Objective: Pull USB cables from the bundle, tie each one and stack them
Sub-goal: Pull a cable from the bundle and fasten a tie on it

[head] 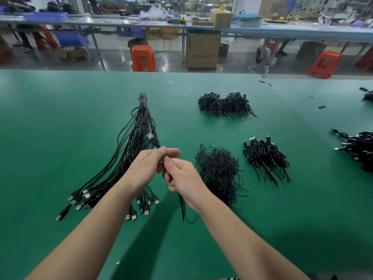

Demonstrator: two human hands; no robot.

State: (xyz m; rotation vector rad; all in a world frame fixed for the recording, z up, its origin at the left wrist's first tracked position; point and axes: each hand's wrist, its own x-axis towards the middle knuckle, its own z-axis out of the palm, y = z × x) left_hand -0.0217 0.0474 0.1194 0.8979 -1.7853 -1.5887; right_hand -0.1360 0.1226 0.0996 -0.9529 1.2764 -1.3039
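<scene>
While both hands meet mid-surface, the left hand [149, 168] pinches one USB cable [154, 141] just below its plug, and the right hand [184, 178] curls its fingers round the trailing length, likely to coil it. At ten o'clock lies the bundle [129, 150]; tied stacks [266, 158] wait at three o'clock.

A plain green mat [60, 128] is covering the table. The bundle [129, 150] on the left is showing black cables with silver plug tips. The tied stacks, far [226, 105] and right [266, 158], are showing black too, as is the wire-tie heap [219, 170]. Far off, stools [143, 58] are glowing orange-red, bins [70, 39] blue, and a box [202, 50] brown.
</scene>
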